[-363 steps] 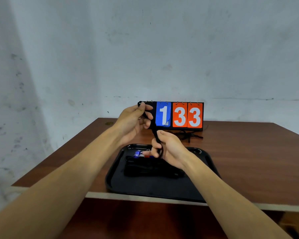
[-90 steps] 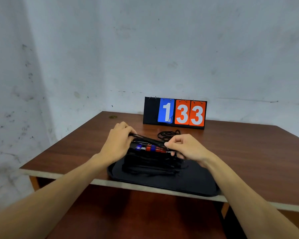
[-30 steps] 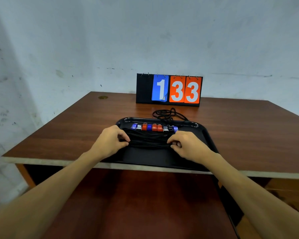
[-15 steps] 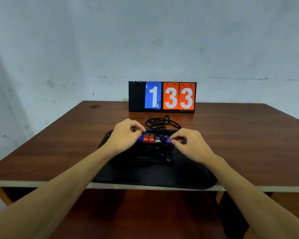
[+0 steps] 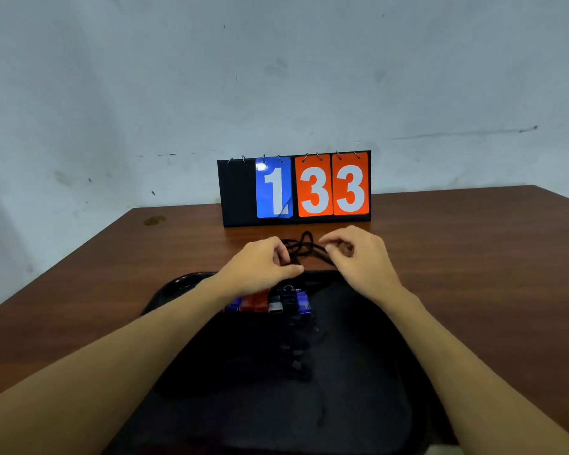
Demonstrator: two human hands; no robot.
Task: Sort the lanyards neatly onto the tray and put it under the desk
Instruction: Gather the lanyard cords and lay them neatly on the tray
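While curled, left hand, right hand on loose lanyard

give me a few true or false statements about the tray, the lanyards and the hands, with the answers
1. The scoreboard shows a blue 1 and two orange 3s. True.
2. The tray is already under the desk. False: it sits on the desk top, at the near edge.
3. A loose lanyard lies on the desk between the tray and the scoreboard. True.
4. Both hands rest on the coloured clips. False: the left hand and right hand are past the clips, at the loose lanyard.
5. The clips on the tray are all green. False: they are blue, red and silver.
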